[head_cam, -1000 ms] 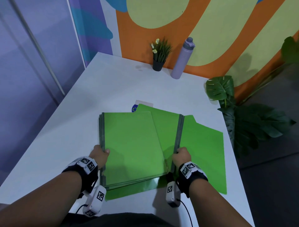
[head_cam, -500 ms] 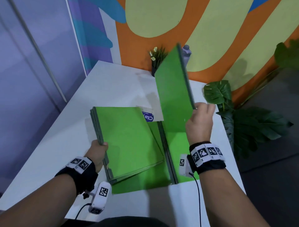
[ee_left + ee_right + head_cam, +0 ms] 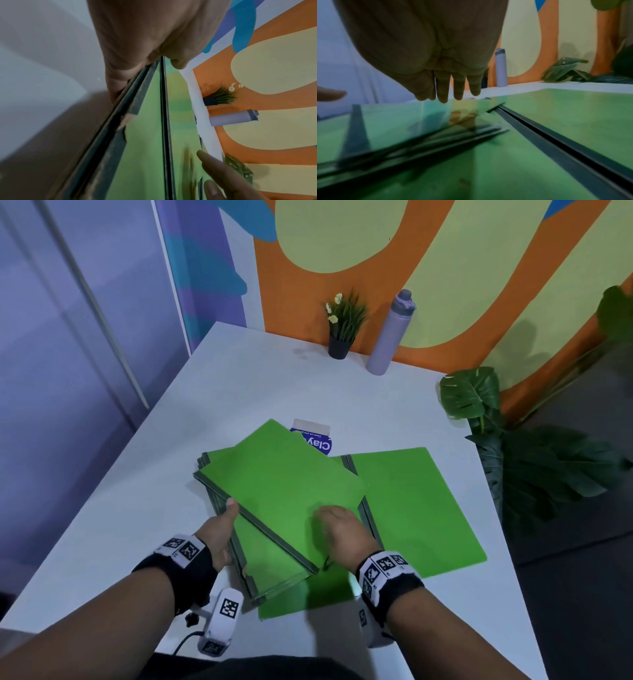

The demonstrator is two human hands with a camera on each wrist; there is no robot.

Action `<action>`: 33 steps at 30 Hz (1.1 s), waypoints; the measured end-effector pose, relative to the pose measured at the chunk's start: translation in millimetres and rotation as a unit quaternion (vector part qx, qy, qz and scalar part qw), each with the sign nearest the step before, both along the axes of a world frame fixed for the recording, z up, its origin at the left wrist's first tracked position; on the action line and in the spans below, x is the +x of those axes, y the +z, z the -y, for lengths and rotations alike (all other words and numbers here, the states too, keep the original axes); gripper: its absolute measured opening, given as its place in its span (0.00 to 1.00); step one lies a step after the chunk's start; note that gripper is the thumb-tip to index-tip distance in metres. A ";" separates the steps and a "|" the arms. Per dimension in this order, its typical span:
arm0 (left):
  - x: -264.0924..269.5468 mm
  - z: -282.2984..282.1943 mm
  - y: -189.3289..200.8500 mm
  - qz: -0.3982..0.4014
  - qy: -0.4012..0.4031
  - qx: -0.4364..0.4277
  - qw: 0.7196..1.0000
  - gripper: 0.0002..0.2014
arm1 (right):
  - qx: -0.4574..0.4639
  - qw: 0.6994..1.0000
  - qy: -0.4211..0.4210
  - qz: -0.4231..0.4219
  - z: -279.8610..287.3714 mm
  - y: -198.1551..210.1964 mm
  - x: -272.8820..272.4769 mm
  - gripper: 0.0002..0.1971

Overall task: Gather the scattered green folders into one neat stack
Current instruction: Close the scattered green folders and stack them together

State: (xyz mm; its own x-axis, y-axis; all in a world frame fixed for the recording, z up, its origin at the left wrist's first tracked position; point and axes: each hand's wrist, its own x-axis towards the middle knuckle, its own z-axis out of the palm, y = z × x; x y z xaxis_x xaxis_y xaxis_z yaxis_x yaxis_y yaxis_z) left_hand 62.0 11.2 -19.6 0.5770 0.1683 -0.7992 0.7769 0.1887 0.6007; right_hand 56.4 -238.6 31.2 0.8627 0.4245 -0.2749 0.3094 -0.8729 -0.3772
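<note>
A stack of green folders (image 3: 270,559) with dark spines lies mid-table. The top folder (image 3: 284,484) sits askew on it, turned clockwise. My left hand (image 3: 226,515) grips the stack's left edge, thumb on top and fingers beneath; the left wrist view shows this hand (image 3: 145,65) pinching the dark spines (image 3: 120,121). My right hand (image 3: 339,529) is flat over the top folder's near right corner, fingers straight (image 3: 443,92), holding nothing. Another green folder (image 3: 411,508) lies flat to the right, and a green sheet (image 3: 308,597) pokes out under the stack's near end.
On the white table (image 3: 239,392), a blue and white card (image 3: 317,440) peeks from behind the folders. A small potted plant (image 3: 344,326) and a lilac bottle (image 3: 390,333) stand at the far edge by the wall. A leafy plant (image 3: 513,457) is off the right edge.
My right hand lifted a folder from the right, swung it over and laid it askew on the left stack, then let go. My left hand kept its hold on the stack's edge.
</note>
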 end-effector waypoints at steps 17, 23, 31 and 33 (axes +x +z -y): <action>5.2 22.0 51.0 0.222 -0.158 0.015 0.962 0.15 | 0.220 0.885 -0.398 -0.105 73.1 16.6 36.5 0.33; -1.6 47.6 53.9 0.126 -0.218 0.010 0.968 0.33 | 0.372 0.771 -0.499 -0.137 97.4 16.1 21.1 0.30; -5.1 11.2 12.8 0.068 -0.574 0.424 0.697 0.34 | 0.415 0.702 -0.575 -0.073 121.7 12.4 21.3 0.25; 3.1 -17.6 7.3 0.022 -0.530 0.488 0.694 0.35 | 0.427 0.699 -0.570 -0.070 126.9 11.5 21.8 0.23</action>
State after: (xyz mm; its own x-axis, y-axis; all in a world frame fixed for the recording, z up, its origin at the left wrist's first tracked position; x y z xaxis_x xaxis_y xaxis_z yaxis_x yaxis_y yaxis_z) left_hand 65.1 28.8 -12.3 0.8099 0.0789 -0.5812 0.1457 -0.9869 0.0691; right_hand 78.2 -365.5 42.7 0.7643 -0.4548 -0.4572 -0.4959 0.0387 -0.8675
